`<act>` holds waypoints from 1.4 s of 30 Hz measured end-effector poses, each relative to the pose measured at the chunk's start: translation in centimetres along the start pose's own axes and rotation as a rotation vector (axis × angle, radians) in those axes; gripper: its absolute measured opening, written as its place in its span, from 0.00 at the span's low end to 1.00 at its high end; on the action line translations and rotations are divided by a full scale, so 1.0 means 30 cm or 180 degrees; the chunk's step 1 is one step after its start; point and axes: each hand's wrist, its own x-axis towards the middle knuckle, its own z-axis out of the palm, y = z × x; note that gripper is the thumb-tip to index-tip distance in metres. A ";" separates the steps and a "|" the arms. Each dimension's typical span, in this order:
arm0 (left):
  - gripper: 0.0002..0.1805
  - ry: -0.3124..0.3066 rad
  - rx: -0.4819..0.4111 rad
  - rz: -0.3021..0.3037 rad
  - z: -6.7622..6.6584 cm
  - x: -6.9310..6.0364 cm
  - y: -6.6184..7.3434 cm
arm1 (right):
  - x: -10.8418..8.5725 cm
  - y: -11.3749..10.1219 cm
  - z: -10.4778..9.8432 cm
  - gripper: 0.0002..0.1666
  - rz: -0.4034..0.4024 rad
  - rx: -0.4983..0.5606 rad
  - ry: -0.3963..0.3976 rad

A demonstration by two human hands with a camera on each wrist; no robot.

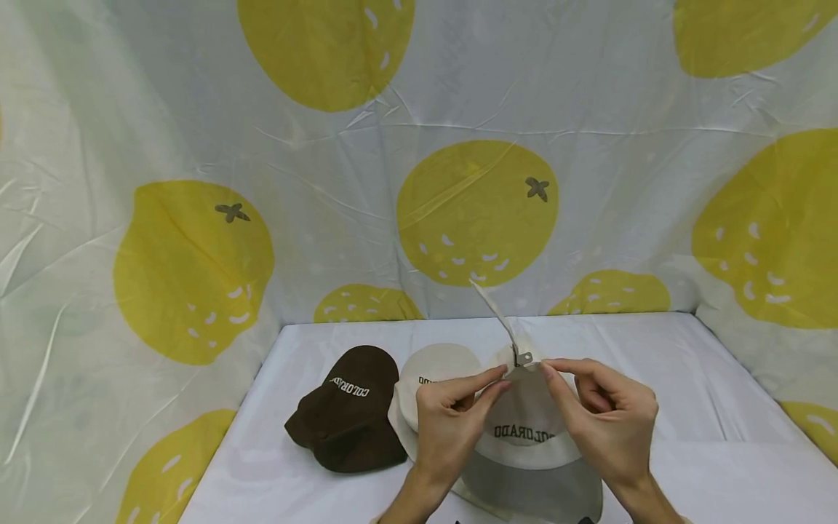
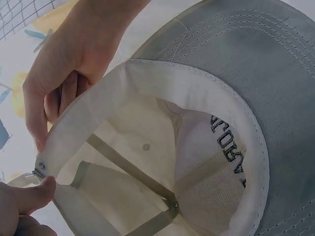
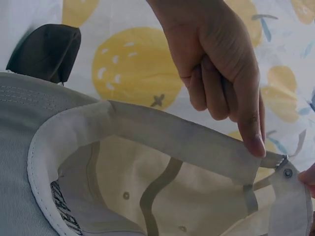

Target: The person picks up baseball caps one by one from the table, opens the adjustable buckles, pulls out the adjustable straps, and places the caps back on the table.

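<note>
Both hands hold a white baseball cap (image 1: 527, 415), its inside facing me and its grey brim (image 1: 533, 487) toward me. Dark "COLORADO" lettering reads reversed inside the crown. My left hand (image 1: 455, 422) pinches the back band between thumb and index finger, left of a small metal buckle (image 1: 524, 359). On the buckle's other side, my right hand (image 1: 609, 415) pinches the band close to a rivet (image 2: 42, 166). From the buckle, the strap's loose end (image 1: 492, 309) sticks up and to the left. How the strap runs through the buckle is too small to tell.
A dark brown cap (image 1: 356, 407) lies on the white-covered table (image 1: 713, 407), to the left. Between it and the held cap is another whitish cap (image 1: 439, 360), partly hidden by my left hand. A lemon-print curtain (image 1: 327, 182) hangs behind and at both sides.
</note>
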 end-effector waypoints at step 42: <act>0.06 0.0556 -0.0196 -0.0016 -0.017 0.006 0.037 | 0.035 0.002 0.054 0.16 -0.1489 0.0310 -0.0060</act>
